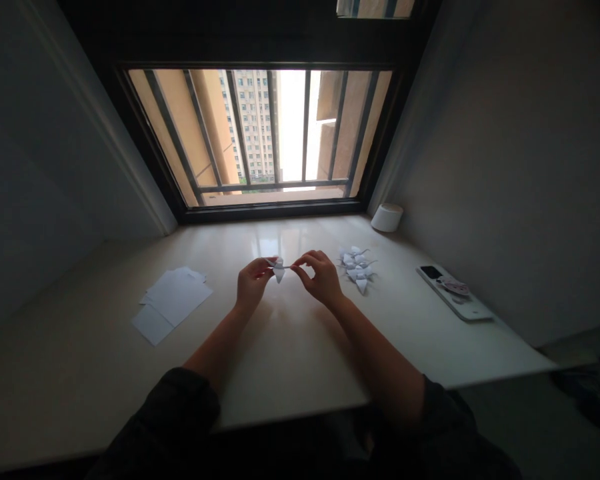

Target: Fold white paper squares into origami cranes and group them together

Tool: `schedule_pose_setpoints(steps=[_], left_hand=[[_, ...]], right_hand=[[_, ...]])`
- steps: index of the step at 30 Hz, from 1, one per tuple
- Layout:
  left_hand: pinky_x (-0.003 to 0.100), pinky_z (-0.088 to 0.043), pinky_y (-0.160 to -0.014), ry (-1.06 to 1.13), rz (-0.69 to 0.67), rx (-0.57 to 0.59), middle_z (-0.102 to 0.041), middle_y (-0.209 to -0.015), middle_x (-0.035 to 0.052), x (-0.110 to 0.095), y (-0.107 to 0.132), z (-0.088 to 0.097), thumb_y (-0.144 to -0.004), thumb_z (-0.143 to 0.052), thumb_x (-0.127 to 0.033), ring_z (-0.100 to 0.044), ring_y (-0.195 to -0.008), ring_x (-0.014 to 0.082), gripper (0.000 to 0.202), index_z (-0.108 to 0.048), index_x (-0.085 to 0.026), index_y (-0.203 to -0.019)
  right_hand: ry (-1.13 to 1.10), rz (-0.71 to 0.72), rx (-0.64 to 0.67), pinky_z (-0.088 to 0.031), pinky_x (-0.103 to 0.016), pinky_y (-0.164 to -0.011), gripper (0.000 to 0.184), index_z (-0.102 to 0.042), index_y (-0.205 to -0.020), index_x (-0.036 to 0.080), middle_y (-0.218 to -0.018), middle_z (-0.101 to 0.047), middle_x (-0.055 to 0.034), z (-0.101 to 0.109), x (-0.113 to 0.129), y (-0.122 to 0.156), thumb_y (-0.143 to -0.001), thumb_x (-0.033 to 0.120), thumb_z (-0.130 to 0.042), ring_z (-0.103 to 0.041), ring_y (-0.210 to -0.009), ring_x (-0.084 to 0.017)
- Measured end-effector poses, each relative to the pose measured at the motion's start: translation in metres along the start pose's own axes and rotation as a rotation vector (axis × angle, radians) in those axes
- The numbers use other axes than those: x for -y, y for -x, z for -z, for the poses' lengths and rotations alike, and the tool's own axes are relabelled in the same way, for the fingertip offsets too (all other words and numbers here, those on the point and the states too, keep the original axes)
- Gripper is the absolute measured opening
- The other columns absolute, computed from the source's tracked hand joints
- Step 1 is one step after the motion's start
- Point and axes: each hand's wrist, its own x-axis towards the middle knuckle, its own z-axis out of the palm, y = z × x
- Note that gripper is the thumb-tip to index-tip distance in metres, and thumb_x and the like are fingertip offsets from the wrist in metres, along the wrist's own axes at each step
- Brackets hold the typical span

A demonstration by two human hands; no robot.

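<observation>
A small folded white paper crane (279,271) is held just above the pale sill, between my two hands. My left hand (253,283) pinches its left side. With thumb and fingertips, my right hand (319,275) grips a thin point sticking out of its right side. Beside my right hand lies a cluster of several folded paper cranes (358,268) with thin pointed ends. To the left of my left hand rests a loose stack of white paper sheets (177,297). My fingers hide part of the held crane.
A white phone (455,293) with a round pinkish attachment on its back lies at the right, near the wall. At the far right corner stands a white cup-like object (387,218). A dark-framed window (275,212) with bars closes off the back.
</observation>
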Motion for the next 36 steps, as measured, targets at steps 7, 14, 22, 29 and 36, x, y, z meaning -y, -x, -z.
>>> schedule_pose_setpoints(steps=[7, 14, 22, 29, 36], left_hand=[[0.034, -0.052, -0.075, -0.122, -0.054, 0.068, -0.071, -0.092, 0.0075, -0.003, 0.001, 0.001, -0.072, -0.068, -0.031, -0.066, -0.079, 0.0203, 0.022, -0.07, -0.02, -0.09], [0.032, -0.052, -0.073, -0.114, -0.038, 0.104, -0.071, -0.092, 0.0081, -0.008, 0.003, -0.001, -0.071, -0.069, -0.033, -0.066, -0.079, 0.0195, 0.032, -0.067, -0.019, -0.099], [0.03, -0.052, -0.068, -0.127, 0.03, 0.198, -0.071, -0.093, 0.0059, -0.014, 0.006, -0.005, -0.066, -0.074, -0.035, -0.066, -0.069, 0.0163, 0.069, -0.047, -0.025, -0.128], [0.026, -0.05, -0.06, -0.178, 0.052, 0.26, -0.071, -0.086, 0.0053, -0.004, 0.006, -0.007, -0.066, -0.072, -0.038, -0.065, -0.066, 0.0161, 0.051, -0.06, -0.024, -0.114], [0.028, -0.051, -0.064, -0.215, 0.079, 0.306, -0.071, -0.083, 0.0042, -0.002, 0.008, -0.009, -0.066, -0.071, -0.042, -0.066, -0.071, 0.0178, 0.048, -0.062, -0.024, -0.11]], right_hand=[[0.074, 0.008, 0.034, -0.04, -0.035, -0.077, 0.013, -0.068, -0.082, 0.024, -0.083, -0.064, -0.0049, 0.006, -0.005, -0.002, -0.085, 0.031, -0.057, -0.053, -0.083, -0.021], [0.101, 0.035, 0.061, -0.039, -0.034, -0.076, 0.009, -0.07, -0.08, 0.026, -0.083, -0.065, -0.0036, 0.013, -0.008, -0.006, -0.081, 0.032, -0.063, -0.052, -0.083, -0.02], [0.234, 0.036, 0.022, -0.038, -0.038, -0.079, 0.01, -0.072, -0.079, 0.027, -0.086, -0.067, -0.005, 0.082, -0.013, -0.017, -0.078, 0.035, -0.066, -0.052, -0.089, -0.024], [0.365, 0.027, 0.106, -0.039, -0.038, -0.079, 0.011, -0.072, -0.079, 0.026, -0.085, -0.067, -0.0057, 0.137, -0.065, 0.021, -0.077, 0.036, -0.067, -0.053, -0.086, -0.024], [0.444, -0.01, 0.135, -0.041, -0.037, -0.078, 0.013, -0.072, -0.081, 0.027, -0.087, -0.067, -0.0047, 0.142, -0.092, 0.059, -0.078, 0.038, -0.065, -0.053, -0.087, -0.024]])
